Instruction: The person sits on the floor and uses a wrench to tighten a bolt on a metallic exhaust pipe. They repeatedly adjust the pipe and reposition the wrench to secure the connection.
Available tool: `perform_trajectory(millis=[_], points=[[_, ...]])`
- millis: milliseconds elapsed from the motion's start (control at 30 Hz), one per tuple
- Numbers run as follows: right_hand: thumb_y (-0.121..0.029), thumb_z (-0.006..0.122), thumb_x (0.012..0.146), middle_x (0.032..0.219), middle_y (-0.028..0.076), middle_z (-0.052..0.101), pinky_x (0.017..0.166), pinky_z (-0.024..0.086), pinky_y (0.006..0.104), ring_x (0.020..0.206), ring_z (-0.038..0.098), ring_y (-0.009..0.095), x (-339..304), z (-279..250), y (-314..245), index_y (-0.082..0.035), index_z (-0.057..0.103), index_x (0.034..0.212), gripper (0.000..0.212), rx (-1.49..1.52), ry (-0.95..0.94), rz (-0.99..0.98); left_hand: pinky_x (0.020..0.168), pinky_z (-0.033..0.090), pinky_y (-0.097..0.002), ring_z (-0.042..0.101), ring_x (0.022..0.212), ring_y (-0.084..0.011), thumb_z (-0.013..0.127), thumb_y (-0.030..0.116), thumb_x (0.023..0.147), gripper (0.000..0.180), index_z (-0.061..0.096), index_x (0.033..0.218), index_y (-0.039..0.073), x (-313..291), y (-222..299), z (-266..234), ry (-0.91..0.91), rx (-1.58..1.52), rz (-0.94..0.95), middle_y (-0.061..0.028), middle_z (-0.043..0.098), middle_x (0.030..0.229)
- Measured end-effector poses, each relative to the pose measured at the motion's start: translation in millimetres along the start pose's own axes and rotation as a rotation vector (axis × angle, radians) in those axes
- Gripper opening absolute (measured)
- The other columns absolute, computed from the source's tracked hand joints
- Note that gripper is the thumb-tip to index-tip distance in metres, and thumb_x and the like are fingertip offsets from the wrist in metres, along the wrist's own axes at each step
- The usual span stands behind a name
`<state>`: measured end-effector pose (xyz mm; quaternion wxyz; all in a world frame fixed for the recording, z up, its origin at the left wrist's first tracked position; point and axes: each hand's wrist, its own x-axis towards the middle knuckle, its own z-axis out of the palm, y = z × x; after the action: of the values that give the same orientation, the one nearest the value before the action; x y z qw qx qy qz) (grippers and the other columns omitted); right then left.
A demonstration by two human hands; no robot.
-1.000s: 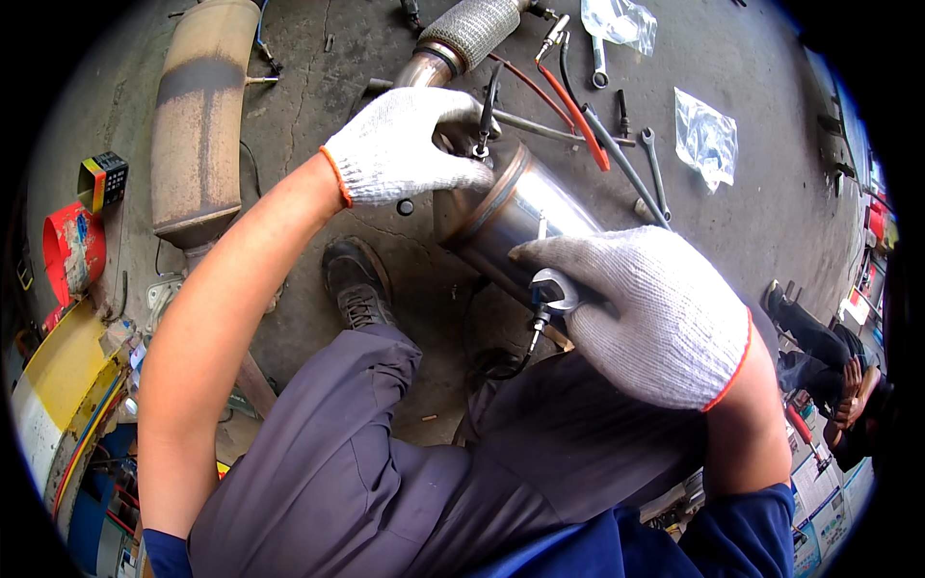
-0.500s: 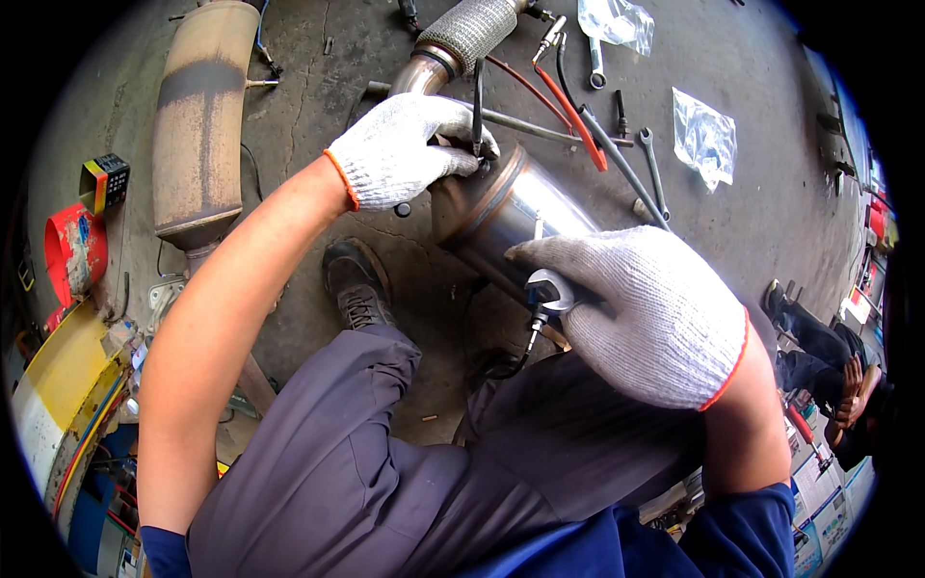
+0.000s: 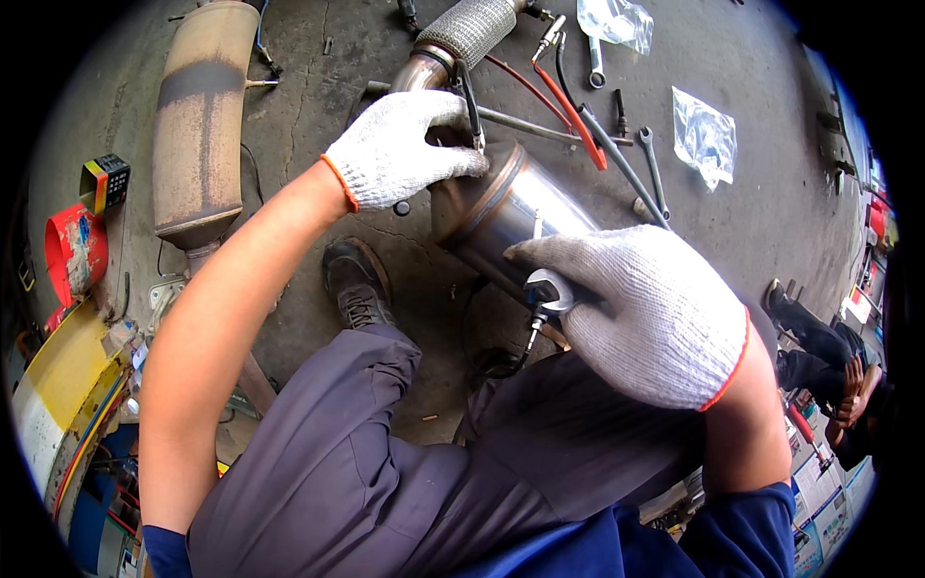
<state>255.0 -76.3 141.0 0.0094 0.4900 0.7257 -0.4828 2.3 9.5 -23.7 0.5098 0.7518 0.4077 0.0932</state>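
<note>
Apparently the lower sensor (image 3: 540,317) is on the canister (image 3: 528,197) at mid-frame, while the upper sensor (image 3: 471,104) looks not yet seated from my end, pinched by my left hand (image 3: 403,150) at upper centre, my right hand (image 3: 644,316) gripping a wrench (image 3: 553,286) right of centre.

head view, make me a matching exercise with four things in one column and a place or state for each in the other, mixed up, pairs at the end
Things
1. left hand
2. right hand
3. rust-stained canister
4. braided pipe section

Places and states
A. at the top edge of the picture, near the middle
B. gloved, around an open-ended wrench
C. gloved, at a dark cable
D. on the floor, at the upper left

Right pairs: 1-C, 2-B, 3-D, 4-A
</note>
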Motion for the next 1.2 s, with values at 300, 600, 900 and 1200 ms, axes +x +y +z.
perform_trajectory(millis=[300,600,900,1200], points=[[0.0,0.065,0.089,0.09,0.024,0.078,0.08,0.064,0.0444,0.083,0.081,0.038,-1.0,-0.8,-0.2,-0.002,0.08,0.13,0.044,0.016,-0.001,-0.001,0.104,0.06,-0.0367,0.079,0.108,-0.0207,0.08,0.013,0.096,0.023,0.082,0.118,0.006,1.8,-3.6,4.5,-0.013,-0.044,0.094,-0.0094,0.084,0.113],[0.001,0.065,0.089,0.089,0.023,0.078,0.08,0.064,0.0444,0.083,0.081,0.037,0.1,-1.2,-0.8,-0.002,0.08,0.13,0.044,0.026,-0.002,0.003,0.107,0.06,-0.0391,0.079,0.112,-0.0252,0.081,0.021,0.095,0.032,0.081,0.123,0.006,2.9,-17.8,3.9,-0.009,0.034,0.263,-0.0118,0.083,0.115],[0.0,0.066,0.091,0.088,0.023,0.078,0.078,0.063,0.0441,0.081,0.081,0.037,-0.8,0.4,1.0,-0.002,0.08,0.129,0.041,0.014,0.013,-0.004,0.099,0.061,-0.0376,0.08,0.102,-0.0235,0.09,0.031,0.09,0.038,0.083,0.118,0.006,2.4,3.9,1.5,0.017,0.021,-0.025,-0.0127,0.083,0.109],[0.0,0.067,0.09,0.09,0.024,0.078,0.079,0.064,0.0447,0.083,0.081,0.039,0.4,-1.8,-2.0,-0.002,0.08,0.13,0.042,0.011,-0.012,0.013,0.104,0.061,-0.0377,0.079,0.108,-0.0197,0.082,0.011,0.095,0.026,0.083,0.12,0.005,4.5,-4.1,2.5,-0.083,-0.157,0.059,-0.0097,0.085,0.115]])
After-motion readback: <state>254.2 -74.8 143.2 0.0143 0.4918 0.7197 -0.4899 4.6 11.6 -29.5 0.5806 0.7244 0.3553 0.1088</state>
